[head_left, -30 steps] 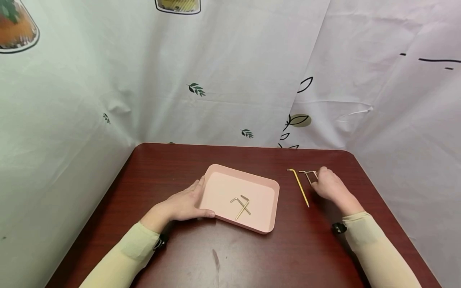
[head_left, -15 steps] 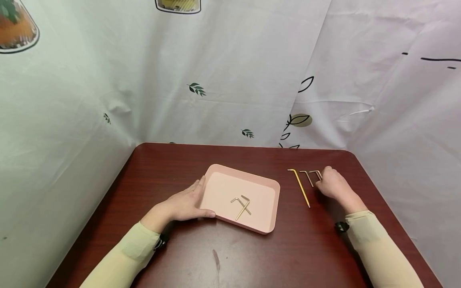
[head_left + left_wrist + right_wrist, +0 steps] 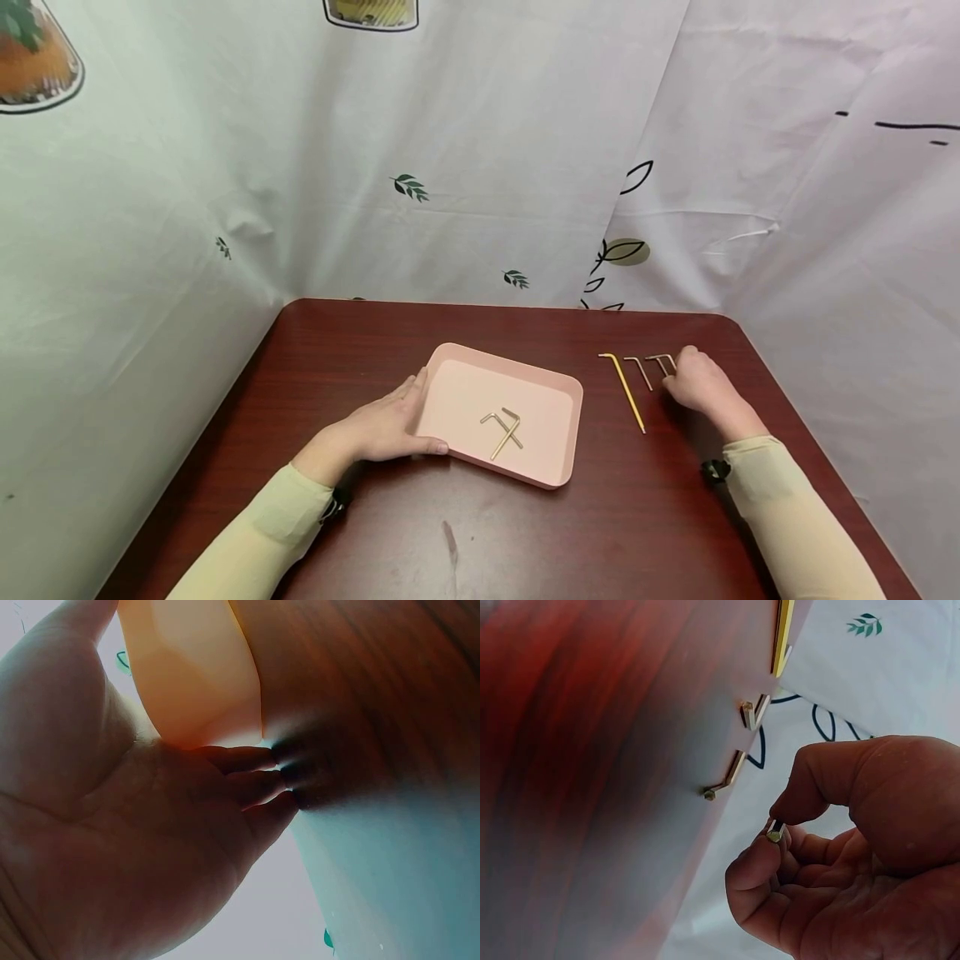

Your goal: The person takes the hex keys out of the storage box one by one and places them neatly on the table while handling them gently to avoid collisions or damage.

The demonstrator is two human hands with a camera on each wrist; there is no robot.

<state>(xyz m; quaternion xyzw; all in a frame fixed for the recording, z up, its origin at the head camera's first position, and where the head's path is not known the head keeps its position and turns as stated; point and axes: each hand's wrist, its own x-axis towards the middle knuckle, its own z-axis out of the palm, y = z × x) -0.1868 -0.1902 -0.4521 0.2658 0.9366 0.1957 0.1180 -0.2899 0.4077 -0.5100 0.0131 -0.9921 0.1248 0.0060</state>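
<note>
My left hand lies along the left side of a pink tray, fingers straight and thumb against its near edge. Inside the tray two brass-coloured hex keys lie crossed. At the right of the table my right hand pinches another hex key between thumb and finger; in the head view its short arm shows beside the fingers, the rest hidden. Just left of that hand lie a hex key, a smaller hex key and a long yellow hex key, roughly in a row.
The dark red wooden table carries everything. White printed cloth hangs behind it and along both sides, close to the table edges. The right hand is near the far right corner.
My right hand has shifted slightly right with its hex key, so the keys beside it show more separately. The left hand, the tray and the yellow key stay in place.
</note>
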